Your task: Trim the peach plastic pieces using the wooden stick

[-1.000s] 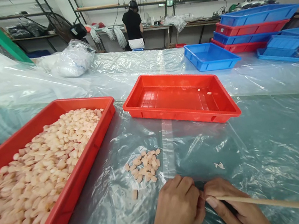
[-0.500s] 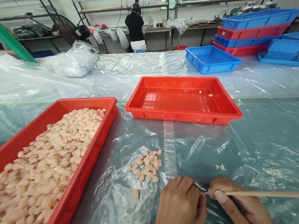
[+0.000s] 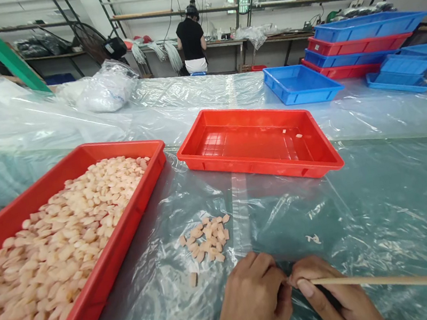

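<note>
My right hand is closed round a thin wooden stick, with the thumb pressed along it. The stick's long end runs out to the right edge of the view. Close beside it, my left hand has its fingers curled together at the stick's tip; whatever it pinches there is hidden. Left of my hands, a small heap of flat tan pieces lies on the plastic sheet, one piece apart from it. White scraps lie beyond my right hand.
A red tray full of pale, rounded pieces stands at left. Ahead, another red tray holds two small bits. Blue tray and stacked trays stand at back right. A person is at a far bench; another is partly visible upper left.
Both hands have drawn slightly closer together at the stick's tip, and the stick has shifted a little left. The view has moved very slightly.
</note>
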The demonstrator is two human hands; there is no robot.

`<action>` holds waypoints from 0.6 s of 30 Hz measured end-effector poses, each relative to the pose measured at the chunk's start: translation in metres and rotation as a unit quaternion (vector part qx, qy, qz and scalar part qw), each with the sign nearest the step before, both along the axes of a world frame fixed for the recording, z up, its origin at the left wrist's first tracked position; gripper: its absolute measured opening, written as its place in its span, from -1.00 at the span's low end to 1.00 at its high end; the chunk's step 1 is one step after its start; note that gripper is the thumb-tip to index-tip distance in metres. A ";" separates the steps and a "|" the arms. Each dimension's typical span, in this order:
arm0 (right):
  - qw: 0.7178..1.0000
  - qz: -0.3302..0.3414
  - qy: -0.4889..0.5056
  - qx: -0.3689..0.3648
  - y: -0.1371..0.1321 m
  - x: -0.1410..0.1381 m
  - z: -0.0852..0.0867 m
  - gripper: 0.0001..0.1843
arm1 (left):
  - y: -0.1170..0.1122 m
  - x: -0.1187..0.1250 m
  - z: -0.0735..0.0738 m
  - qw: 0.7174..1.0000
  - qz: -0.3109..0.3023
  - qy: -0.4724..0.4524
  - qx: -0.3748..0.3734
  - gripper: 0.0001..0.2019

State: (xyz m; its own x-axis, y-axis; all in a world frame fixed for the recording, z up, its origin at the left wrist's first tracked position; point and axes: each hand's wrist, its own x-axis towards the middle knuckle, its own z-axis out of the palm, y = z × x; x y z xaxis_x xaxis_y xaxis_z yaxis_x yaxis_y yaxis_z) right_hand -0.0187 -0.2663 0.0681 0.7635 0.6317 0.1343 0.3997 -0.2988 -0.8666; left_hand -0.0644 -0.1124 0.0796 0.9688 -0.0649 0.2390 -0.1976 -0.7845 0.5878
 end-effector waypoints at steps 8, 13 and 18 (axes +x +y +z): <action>0.994 0.037 -0.103 -0.030 0.002 -0.003 -0.002 -0.77 | -0.002 -0.001 -0.005 0.999 0.000 -0.029 0.039 -0.89; 0.988 0.051 -0.134 -0.055 0.005 -0.003 -0.002 -0.77 | -0.003 -0.001 -0.006 0.998 0.003 -0.035 0.053 -0.88; 0.993 0.013 -0.120 -0.016 0.007 -0.004 0.001 -0.77 | -0.003 -0.002 -0.005 0.999 0.003 -0.024 0.046 -0.88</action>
State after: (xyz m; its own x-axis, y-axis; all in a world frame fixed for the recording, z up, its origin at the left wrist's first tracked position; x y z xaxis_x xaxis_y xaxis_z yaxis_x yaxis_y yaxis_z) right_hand -0.0224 -0.2592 0.0688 0.6960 0.6570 0.2899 0.6008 -0.3117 -0.7361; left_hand -0.0661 -0.1149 0.0744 0.9566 -0.0834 0.2791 -0.2197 -0.8358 0.5032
